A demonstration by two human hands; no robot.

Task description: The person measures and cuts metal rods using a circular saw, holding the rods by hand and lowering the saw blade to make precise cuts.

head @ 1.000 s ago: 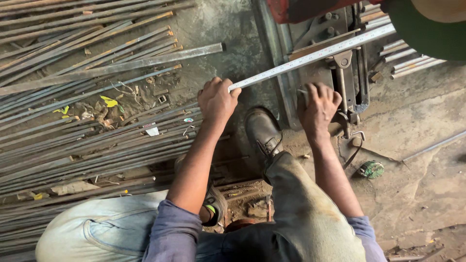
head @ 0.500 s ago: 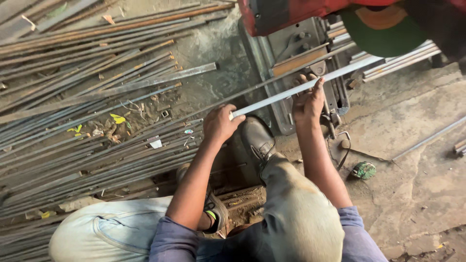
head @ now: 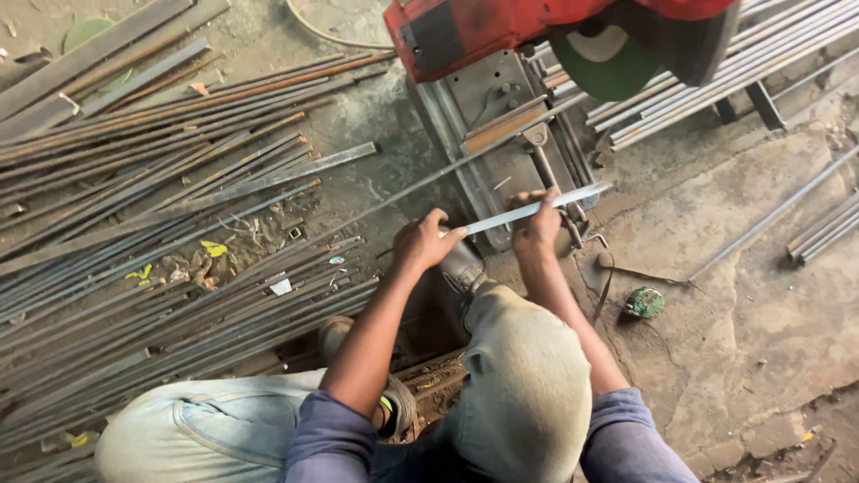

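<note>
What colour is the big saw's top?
Red, on the saw's housing, with a green part under it; the head view shows it best.

red saw (head: 483, 31) cut off by top edge, rod ends (head: 54, 206) leaving frame

You have no screens, signs or proper packages before you, only a few scraps of litter among the steel rods on the floor to your left. A small white paper scrap (head: 281, 286) lies in the gap between the rods, with a crumpled yellow wrapper scrap (head: 214, 248) a little above it and to the left, and another yellow bit (head: 139, 274) further left still. Whether any of them carries print is too small to tell.
</note>
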